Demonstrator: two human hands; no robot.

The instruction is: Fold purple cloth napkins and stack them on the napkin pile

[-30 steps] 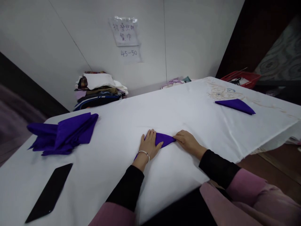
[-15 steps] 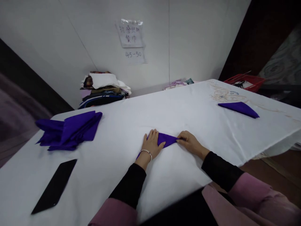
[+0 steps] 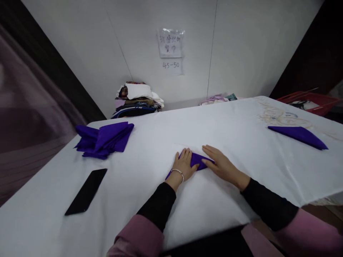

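Observation:
A folded purple napkin (image 3: 198, 161) lies flat on the white tablecloth (image 3: 214, 210) in front of me, shaped roughly like a triangle. My left hand (image 3: 184, 165) rests flat over its left part, fingers stretched forward, hiding much of the cloth. At the right corner, my right hand (image 3: 221, 164) touches the napkin with its fingers extended and thumb apart. To the far right lies another folded purple napkin (image 3: 298, 136), a slim triangle. A loose heap of purple napkins (image 3: 107, 139) sits on the left.
A black phone-like slab (image 3: 86, 192) lies on the left of the table. Behind the table edge stand a stack of folded clothes (image 3: 139, 100), more cloth (image 3: 214, 99) and a red basket (image 3: 318, 103). A handwritten sign (image 3: 171, 46) hangs on the wall.
My right hand has gone from pinching the napkin's right corner to lying on it with fingers stretched out. My left hand stays on the napkin. The whole view has shifted.

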